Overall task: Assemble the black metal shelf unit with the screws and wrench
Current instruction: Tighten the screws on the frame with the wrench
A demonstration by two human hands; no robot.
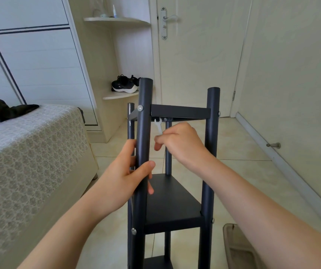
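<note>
Gripping: left hand (123, 178) round shelf post (145, 121), right hand (183, 145) pinching wrench (158, 127).

Shelf unit (175, 200) stands on the floor (243, 152), bed (29, 152) to its left, door (198, 55) behind, shoes (125, 85) on the corner shelf (116, 95).

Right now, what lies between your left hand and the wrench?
Head view: only the shelf unit's front-left post, which the left hand grips; the wrench is just beyond it, in the right hand.
</note>
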